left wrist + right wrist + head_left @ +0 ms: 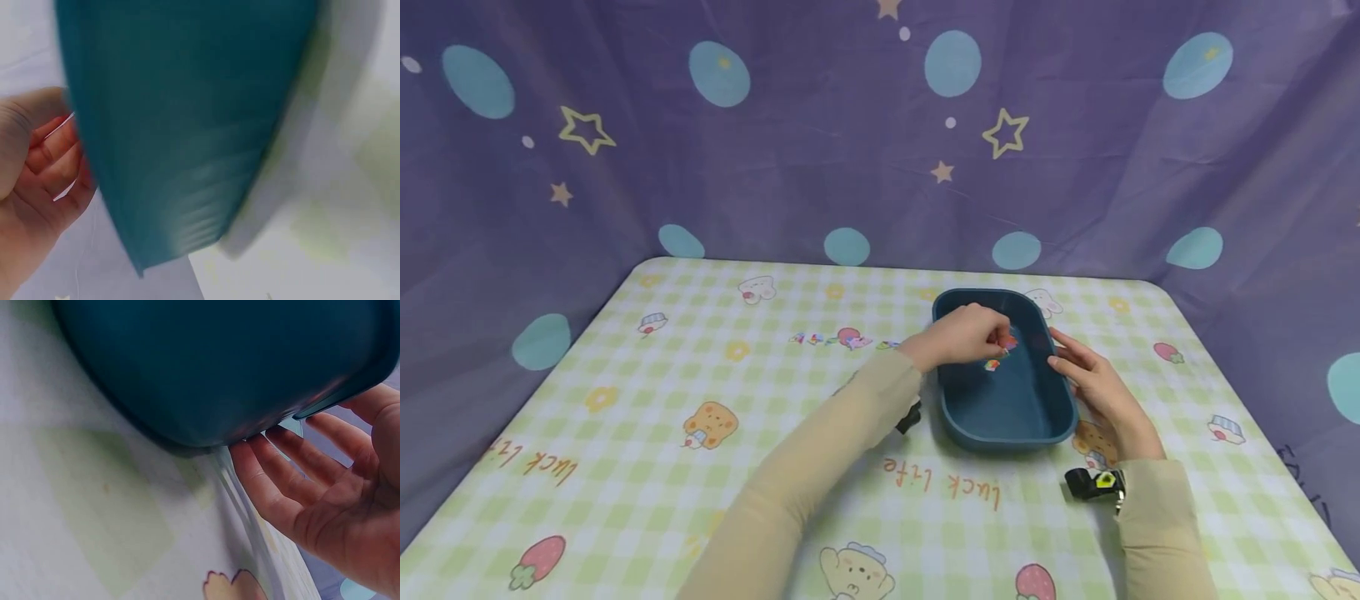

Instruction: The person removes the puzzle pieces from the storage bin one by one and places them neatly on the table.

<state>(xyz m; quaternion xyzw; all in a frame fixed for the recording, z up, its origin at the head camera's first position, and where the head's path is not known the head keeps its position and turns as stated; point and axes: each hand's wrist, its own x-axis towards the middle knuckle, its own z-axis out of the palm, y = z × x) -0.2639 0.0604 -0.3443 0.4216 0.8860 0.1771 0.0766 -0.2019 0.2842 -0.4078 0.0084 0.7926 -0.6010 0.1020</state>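
A dark teal rectangular bin with rounded corners stands on the table. My left hand reaches over its left side, the fingers curled down inside. A small red-and-multicoloured piece shows at the left fingertips, pinched there; its kind is too small to tell. Below it, another small colourful piece lies in the bin. In the left wrist view the bin wall hides the left fingertips. My right hand holds the bin's right side, thumb at the rim and fingers against the outer wall.
Left of the bin, a row of several small colourful pieces lies on the checked tablecloth, partly covered by the left forearm. Black straps are on the wrists. A purple curtain with stars hangs behind the table.
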